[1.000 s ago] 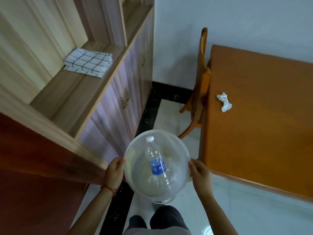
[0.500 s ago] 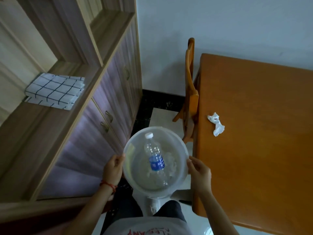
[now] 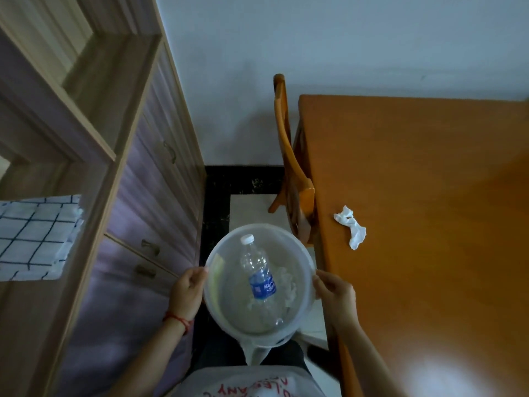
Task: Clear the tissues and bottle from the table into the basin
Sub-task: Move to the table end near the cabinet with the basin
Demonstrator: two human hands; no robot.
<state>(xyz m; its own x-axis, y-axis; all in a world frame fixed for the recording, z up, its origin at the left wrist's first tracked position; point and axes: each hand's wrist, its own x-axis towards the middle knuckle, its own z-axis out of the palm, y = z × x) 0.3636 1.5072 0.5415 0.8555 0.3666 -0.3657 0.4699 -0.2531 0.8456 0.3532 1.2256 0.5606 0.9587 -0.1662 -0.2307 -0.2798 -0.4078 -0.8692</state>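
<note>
I hold a translucent white basin (image 3: 226,319) in front of me over the floor. My left hand (image 3: 187,292) grips its left rim and my right hand (image 3: 335,293) grips its right rim. Inside lies a clear plastic bottle (image 3: 259,272) with a blue label and white cap, on top of crumpled white tissues (image 3: 284,282). Another crumpled white tissue (image 3: 350,226) lies on the orange wooden table (image 3: 429,224), near its left edge, beyond my right hand.
A wooden chair (image 3: 289,167) is tucked against the table's left side, just past the basin. A cabinet with drawers (image 3: 148,196) lines the left. A checked cloth (image 3: 34,236) lies on its shelf. A narrow strip of floor runs between cabinet and table.
The view has swung right and closer to the table. The cloth slid to the left edge of view. The basin stays in both hands, and the bottle has not shifted inside it.
</note>
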